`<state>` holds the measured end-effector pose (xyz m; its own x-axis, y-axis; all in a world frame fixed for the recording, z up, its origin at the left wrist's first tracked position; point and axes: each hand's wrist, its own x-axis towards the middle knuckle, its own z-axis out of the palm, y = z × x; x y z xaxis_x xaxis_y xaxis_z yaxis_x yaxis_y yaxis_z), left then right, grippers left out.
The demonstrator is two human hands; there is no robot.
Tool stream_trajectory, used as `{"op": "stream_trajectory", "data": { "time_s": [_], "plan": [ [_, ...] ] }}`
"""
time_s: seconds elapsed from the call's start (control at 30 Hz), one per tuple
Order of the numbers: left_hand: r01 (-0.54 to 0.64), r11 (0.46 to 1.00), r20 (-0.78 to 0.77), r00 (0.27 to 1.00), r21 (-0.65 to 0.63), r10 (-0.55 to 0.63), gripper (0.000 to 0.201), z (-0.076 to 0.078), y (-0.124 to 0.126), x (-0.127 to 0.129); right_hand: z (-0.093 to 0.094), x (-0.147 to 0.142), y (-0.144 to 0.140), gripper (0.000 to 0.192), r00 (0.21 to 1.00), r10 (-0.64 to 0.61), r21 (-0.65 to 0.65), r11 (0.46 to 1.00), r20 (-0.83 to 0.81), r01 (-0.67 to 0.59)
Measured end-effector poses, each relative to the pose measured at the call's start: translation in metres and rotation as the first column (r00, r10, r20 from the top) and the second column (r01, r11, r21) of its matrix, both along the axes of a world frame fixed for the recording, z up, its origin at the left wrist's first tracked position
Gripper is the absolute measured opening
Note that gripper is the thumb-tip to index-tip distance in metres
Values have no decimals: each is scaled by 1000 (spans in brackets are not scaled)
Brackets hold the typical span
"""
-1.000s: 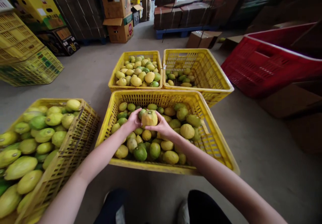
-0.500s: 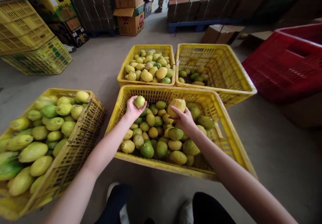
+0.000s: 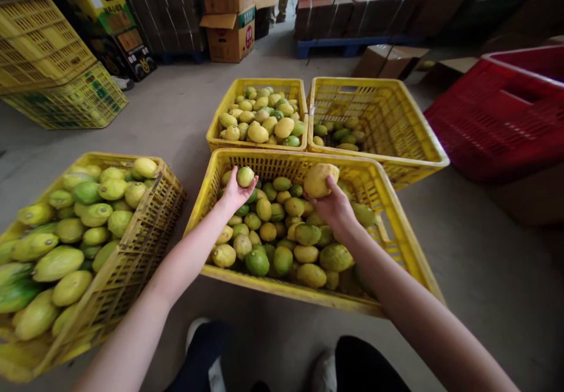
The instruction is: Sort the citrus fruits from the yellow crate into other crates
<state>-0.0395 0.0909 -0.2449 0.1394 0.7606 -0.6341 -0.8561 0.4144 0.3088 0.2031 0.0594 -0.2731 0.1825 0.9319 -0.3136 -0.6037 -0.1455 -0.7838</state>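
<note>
My left hand (image 3: 232, 195) cups a small yellow-green lemon (image 3: 245, 176) over the far left corner of the near yellow crate (image 3: 399, 230). My right hand (image 3: 335, 206) holds a large rough yellow lemon (image 3: 319, 180) above the crate's far rim. Below both hands the crate holds several green and yellow lemons. Beyond it stand two more yellow crates side by side: the left one (image 3: 215, 127) heaped with yellow lemons, the right one (image 3: 396, 133) nearly empty with a few fruits at its bottom.
A yellow crate (image 3: 145, 233) piled with big green-yellow fruit stands at my left. A red crate (image 3: 497, 116) lies at the right. Stacked yellow crates (image 3: 48, 74), cardboard boxes (image 3: 229, 22) and a blue pallet (image 3: 348, 45) line the back. My shoes (image 3: 207, 357) show below.
My hands, together on the large lemon a second ago, have parted. The left now holds a small lemon; the right has lifted the large one toward the far rim.
</note>
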Motion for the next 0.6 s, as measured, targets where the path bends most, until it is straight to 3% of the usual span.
{"op": "stream_trajectory", "data": {
  "time_s": [0.13, 0.27, 0.47, 0.6],
  "plan": [
    [79, 996, -64, 995, 43, -76, 17, -3, -4, 6, 5, 2, -1, 26, 998, 43, 15, 999, -51, -43],
    [179, 983, -137, 976, 53, -170, 23, -10, -11, 15, 10, 1, -3, 26, 992, 74, 54, 996, -98, -69],
    [122, 992, -211, 971, 30, -113, 10, -14, -17, 24, 18, -1, -5, 27, 981, 58, 90, 995, -185, -41],
    [116, 991, -283, 955, 70, -92, 10, -9, -5, 32, 22, 3, -2, 31, 967, 65, 68, 996, -245, -49]
  ]
}}
